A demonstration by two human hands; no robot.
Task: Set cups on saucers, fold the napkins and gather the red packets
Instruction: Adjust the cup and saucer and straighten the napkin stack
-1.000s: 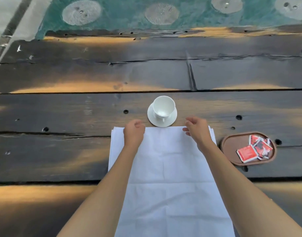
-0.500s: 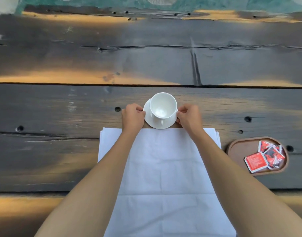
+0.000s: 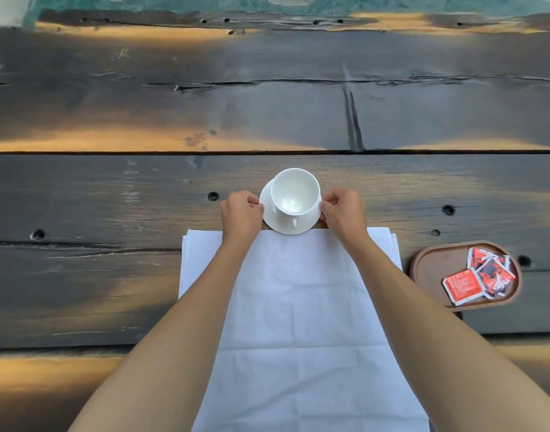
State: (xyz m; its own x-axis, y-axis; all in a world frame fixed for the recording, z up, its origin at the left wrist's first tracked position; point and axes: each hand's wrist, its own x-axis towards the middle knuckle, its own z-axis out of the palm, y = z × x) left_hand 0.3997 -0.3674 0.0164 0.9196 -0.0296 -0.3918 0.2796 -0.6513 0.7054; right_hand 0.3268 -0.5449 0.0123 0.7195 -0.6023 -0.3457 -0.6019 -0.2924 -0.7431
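A white cup [image 3: 295,191] stands upright on a white saucer [image 3: 308,221] in the middle of the dark wooden table. My left hand [image 3: 241,213] pinches the saucer's left rim and my right hand [image 3: 343,212] pinches its right rim. Just in front of the saucer lies a stack of white napkins [image 3: 298,307], spread flat towards me under my forearms. Several red packets [image 3: 479,275] lie in a brown oval tray [image 3: 429,269] to the right of the napkins.
The table [image 3: 111,213] is made of rough dark planks with knot holes and cracks. Beyond its far edge is a green floor [image 3: 205,3] with pale round patterns.
My hands have left the napkins' far edge and moved forward to the saucer, taking hold of its two sides. The view has shifted closer to the table.
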